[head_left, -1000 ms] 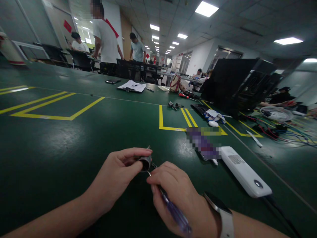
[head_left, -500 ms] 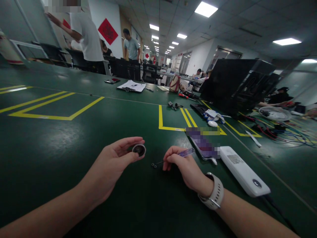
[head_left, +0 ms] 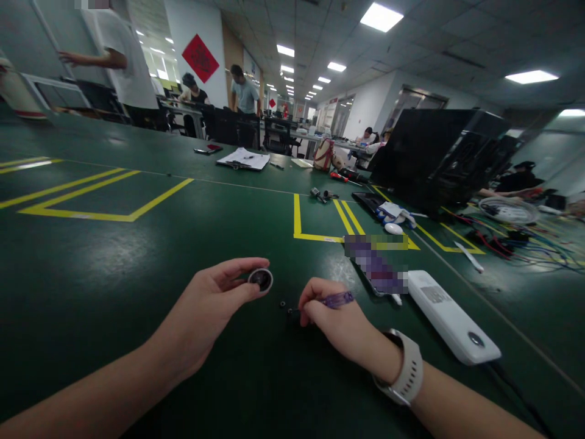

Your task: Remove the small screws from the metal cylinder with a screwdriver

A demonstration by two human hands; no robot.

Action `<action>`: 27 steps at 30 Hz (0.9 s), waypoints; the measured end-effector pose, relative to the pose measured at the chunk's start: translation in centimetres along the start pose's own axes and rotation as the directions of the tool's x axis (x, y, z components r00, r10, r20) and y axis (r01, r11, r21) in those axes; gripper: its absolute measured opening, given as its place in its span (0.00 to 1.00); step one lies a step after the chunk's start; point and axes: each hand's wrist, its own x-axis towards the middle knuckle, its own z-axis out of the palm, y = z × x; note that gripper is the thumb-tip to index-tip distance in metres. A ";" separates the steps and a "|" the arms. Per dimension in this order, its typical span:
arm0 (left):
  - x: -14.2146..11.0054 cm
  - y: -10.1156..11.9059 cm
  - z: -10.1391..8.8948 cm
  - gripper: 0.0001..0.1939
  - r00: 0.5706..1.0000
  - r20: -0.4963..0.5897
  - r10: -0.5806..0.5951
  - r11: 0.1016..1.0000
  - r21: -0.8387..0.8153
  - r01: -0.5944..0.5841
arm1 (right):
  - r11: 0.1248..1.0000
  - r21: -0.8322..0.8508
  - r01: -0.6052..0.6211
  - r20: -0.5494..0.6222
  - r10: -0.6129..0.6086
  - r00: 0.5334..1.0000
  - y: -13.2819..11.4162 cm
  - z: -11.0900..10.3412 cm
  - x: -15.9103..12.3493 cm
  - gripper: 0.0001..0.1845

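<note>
Pinched between the thumb and fingers of my left hand (head_left: 212, 308) is a small round hollow metal part (head_left: 262, 280), its dark open end facing me. My right hand (head_left: 331, 311) is closed round a screwdriver with a clear purple handle (head_left: 339, 299), which points back to the right. The screwdriver's tip is low at the tabletop and partly hidden by the fingers. By that tip lie tiny dark rings that look like nuts (head_left: 282, 303), one of them close to or touching the tip. A gap of bare green tabletop separates the two hands.
Right of my hands lie a phone (head_left: 377, 268) and a white power bank (head_left: 452, 317) with a cable. Farther off are small metal parts (head_left: 323, 195), a red screwdriver (head_left: 343, 177), a clipboard (head_left: 244, 158), a large black case (head_left: 439, 155) and tangled wires (head_left: 516, 235). People stand and sit beyond.
My right hand drew the screwdriver away from the metal part, turned it over and lowered its tip to the nuts. My left hand tilted the part, its open end now towards me.
</note>
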 end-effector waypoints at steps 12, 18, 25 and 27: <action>-0.1 -0.2 0.1 0.20 0.999 0.024 0.032 0.994 0.100 -0.034 | 0.833 -0.144 0.535 -0.152 -0.553 0.819 -0.9 0.5 -2.0 0.09; -0.4 -0.5 0.4 0.19 0.994 0.034 0.105 0.986 0.123 -0.109 | 0.756 -0.247 0.606 -0.026 -0.630 0.776 -0.9 1.2 -2.2 0.11; -0.6 -0.6 0.3 0.15 0.987 0.038 0.158 0.976 0.147 -0.162 | 0.736 -0.331 0.591 0.006 -0.624 0.781 -1.0 1.7 -2.1 0.10; -0.6 -0.6 0.4 0.13 0.988 0.028 0.154 0.977 0.144 -0.156 | 0.720 -0.353 0.597 0.032 -0.629 0.777 -1.1 1.8 -2.2 0.10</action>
